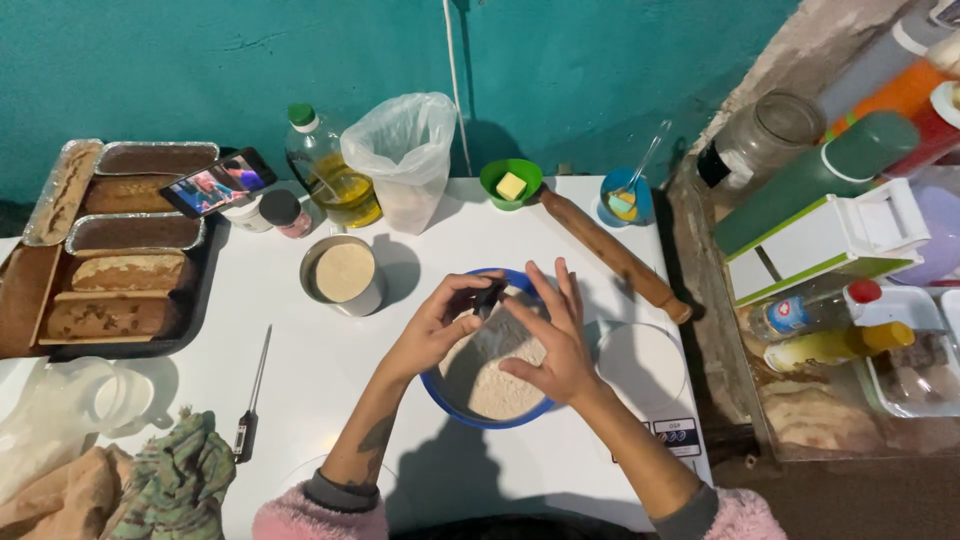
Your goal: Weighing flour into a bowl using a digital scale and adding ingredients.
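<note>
A blue bowl [438,386] of pale flour stands on the white table [330,370] in front of me. Both my hands hover over it. My left hand [440,322] pinches a small dark object [488,296] between thumb and fingers above the flour. My right hand [552,335] touches the same object with its fingertips, its other fingers spread over the bowl. What the dark object is cannot be told.
A metal cup [343,275] of pale liquid, oil bottle [325,170], plastic bag [405,155], green butter bowl [510,184], rolling pin [615,255], white scale [645,370], probe thermometer [252,395], phone [218,183], loaf trays [110,250], jug [75,400] and cloths [160,485] surround it. Cluttered shelf [840,250] at right.
</note>
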